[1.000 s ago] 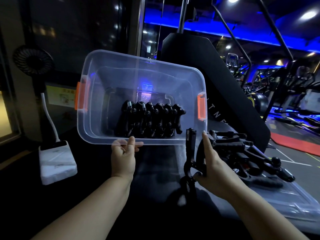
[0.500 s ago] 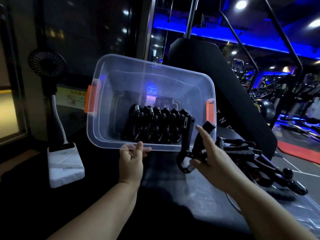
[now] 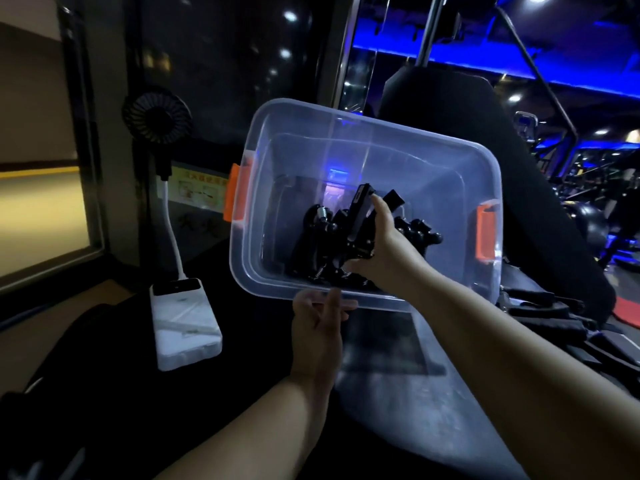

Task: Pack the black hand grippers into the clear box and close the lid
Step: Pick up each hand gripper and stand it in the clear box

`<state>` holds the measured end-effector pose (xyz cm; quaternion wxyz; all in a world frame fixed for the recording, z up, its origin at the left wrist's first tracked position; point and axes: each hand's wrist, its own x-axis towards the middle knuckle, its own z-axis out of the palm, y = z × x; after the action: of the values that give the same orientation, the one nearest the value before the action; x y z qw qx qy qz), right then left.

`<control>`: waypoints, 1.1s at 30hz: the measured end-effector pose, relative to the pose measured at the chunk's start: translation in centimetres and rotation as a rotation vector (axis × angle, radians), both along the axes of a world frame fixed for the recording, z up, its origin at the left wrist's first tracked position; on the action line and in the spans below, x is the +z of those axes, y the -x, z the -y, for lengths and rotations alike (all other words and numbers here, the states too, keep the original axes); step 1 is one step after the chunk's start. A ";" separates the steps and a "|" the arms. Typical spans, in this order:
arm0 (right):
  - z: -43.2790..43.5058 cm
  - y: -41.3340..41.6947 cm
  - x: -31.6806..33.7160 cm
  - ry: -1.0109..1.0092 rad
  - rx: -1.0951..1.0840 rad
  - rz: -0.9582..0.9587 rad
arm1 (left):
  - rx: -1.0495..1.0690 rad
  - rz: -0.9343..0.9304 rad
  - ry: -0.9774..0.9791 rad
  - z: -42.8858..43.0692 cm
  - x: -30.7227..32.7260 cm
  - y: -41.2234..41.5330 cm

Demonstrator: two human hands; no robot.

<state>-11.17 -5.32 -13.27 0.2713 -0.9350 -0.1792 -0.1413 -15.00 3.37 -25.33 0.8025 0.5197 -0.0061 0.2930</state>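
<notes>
Head view, right hand [image 3: 382, 252] gripping hand gripper [image 3: 358, 216] handles-up inside clear box [image 3: 304, 157], left hand [image 3: 318, 323] pinching rim.

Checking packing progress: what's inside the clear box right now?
A row of black hand grippers lies in the clear box; the right hand reaches in, gripping another hand gripper. That hand covers part of the row, so no count is possible.

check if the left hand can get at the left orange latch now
Probably not: the left hand holds the box by its near rim, propping it tilted, while the right hand holds a gripper inside. Nothing blocks the way to the latch, but letting go might drop the box.
</notes>
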 end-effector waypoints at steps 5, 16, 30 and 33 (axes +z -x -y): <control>-3.7 -2.7 -1.0 0.128 0.017 -0.031 | -0.004 -0.023 0.048 0.0 -0.1 -0.1; -7.8 -5.7 -2.6 0.326 0.073 -0.056 | 0.128 -0.056 0.061 -0.2 -0.2 0.0; -9.6 -9.0 -2.5 0.717 0.015 0.088 | 0.056 -0.016 0.092 -0.2 -0.6 -0.2; -9.5 -9.1 -2.5 0.757 0.034 0.187 | 0.032 -0.014 0.128 -0.1 -0.8 -0.2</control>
<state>-2.03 4.19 -15.80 -0.1083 -0.9489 -0.2583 -0.1453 -14.80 3.50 -26.11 0.8294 0.4692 0.0266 0.3021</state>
